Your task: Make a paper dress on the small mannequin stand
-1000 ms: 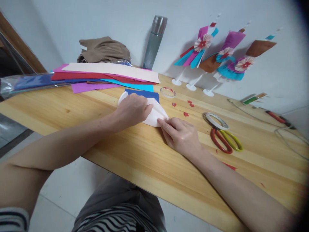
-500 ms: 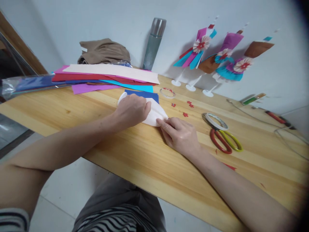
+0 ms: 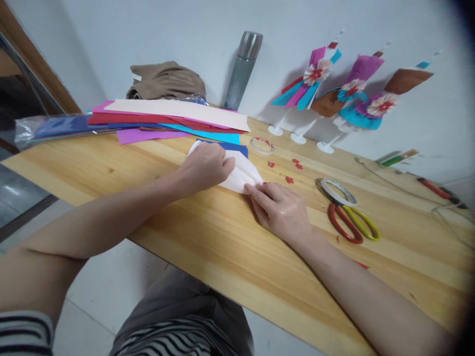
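Left grip (image 3: 206,165) and right grip (image 3: 280,208) on white paper (image 3: 240,173)

Three paper dresses (image 3: 354,87) and one flask (image 3: 243,71) are standing; two ring-shaped rolls (image 3: 345,202) and one pair of scissors (image 3: 352,223) are lying

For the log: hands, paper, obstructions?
Left hand curled over white paper, grip unclear; right hand pinching its right end. Blue sheet at far edge; scissors apart, right.

No readable text anywhere in this one tbh. Looks like some print inside the tape roll (image 3: 339,201) right of centre, but it's way too blurry.
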Demonstrator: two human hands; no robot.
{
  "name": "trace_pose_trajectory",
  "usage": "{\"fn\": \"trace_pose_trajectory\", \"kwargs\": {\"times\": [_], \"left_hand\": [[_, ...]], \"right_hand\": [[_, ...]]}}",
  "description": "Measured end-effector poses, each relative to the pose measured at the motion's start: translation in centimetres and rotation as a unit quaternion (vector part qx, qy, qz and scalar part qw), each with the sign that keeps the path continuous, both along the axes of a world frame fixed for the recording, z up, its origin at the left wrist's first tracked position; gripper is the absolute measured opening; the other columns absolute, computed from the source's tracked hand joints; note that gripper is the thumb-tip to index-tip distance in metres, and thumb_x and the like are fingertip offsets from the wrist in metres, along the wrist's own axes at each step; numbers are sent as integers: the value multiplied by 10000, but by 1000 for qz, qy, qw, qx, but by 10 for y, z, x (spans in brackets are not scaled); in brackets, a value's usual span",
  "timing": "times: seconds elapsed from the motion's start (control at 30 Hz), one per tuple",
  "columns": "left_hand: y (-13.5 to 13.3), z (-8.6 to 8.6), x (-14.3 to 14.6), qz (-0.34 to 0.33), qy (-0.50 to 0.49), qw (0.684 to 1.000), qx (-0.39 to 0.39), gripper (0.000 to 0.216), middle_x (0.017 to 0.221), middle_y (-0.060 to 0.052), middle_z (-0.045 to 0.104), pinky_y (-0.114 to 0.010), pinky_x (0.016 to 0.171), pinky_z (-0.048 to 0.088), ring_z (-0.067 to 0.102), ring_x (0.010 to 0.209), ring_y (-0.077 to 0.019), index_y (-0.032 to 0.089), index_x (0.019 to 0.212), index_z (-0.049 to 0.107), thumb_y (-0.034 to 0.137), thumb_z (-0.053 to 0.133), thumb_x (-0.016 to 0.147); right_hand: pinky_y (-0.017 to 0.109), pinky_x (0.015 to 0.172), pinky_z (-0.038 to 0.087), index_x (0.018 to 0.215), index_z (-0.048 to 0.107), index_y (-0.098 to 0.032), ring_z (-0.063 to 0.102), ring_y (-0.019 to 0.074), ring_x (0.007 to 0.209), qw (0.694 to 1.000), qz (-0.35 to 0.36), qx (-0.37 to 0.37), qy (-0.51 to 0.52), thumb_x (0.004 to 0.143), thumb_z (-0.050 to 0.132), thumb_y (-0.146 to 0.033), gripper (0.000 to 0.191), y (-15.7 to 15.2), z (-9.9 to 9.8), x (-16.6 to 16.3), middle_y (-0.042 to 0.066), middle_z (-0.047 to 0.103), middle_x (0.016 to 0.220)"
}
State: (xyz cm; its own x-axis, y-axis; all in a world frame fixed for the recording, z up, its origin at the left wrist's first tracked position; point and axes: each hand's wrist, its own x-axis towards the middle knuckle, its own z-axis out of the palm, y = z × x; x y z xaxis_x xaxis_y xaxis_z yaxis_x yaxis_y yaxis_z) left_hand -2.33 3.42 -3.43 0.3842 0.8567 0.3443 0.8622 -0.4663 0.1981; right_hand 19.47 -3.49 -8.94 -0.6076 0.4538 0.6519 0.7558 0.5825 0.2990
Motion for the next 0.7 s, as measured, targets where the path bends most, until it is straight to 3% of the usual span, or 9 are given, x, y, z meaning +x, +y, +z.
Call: {"fn": "trace_pose_trajectory", "kwargs": {"times": [0.1,0.27,0.37,0.6,0.7], "left_hand": [[0,2,-3,2,3,1000,8,321,588,-54,546,-340,619,286,451,593,-176,165,628,612,252,437,883],[0,13,-7,-15,-74,996,-50,360,495,5,302,-333,567,210,278,535,-137,205,475,392,253,512,810],[1,15,-7,-38,-111,990,-84,341,512,16,301,-317,569,225,297,555,-126,203,476,354,203,539,763],[10,13,-12,-71,-189,964,-173,335,495,54,254,-288,541,176,253,524,-79,180,456,356,142,552,725],[11,15,-14,-55,-216,944,-243,305,467,60,276,-271,513,177,262,485,-71,172,465,416,154,558,734]], "right_hand": [[274,609,426,1047,749,-138,629,148,695,1000,-7,-12,-4,949,605,-198,184,1,-1,3,88,735,856],[276,622,429,1060,742,-154,642,154,707,999,-21,-26,-6,963,575,-205,199,2,-4,6,89,742,878],[274,641,459,1088,729,-151,659,165,742,999,-13,-28,9,956,583,-198,202,1,-4,6,95,740,892],[269,528,447,1089,723,-191,563,140,572,974,39,-39,220,913,579,-116,239,5,10,16,29,643,718],[304,551,460,1075,731,-202,558,157,574,968,25,-30,248,894,588,-126,243,10,13,22,21,621,694]]}}
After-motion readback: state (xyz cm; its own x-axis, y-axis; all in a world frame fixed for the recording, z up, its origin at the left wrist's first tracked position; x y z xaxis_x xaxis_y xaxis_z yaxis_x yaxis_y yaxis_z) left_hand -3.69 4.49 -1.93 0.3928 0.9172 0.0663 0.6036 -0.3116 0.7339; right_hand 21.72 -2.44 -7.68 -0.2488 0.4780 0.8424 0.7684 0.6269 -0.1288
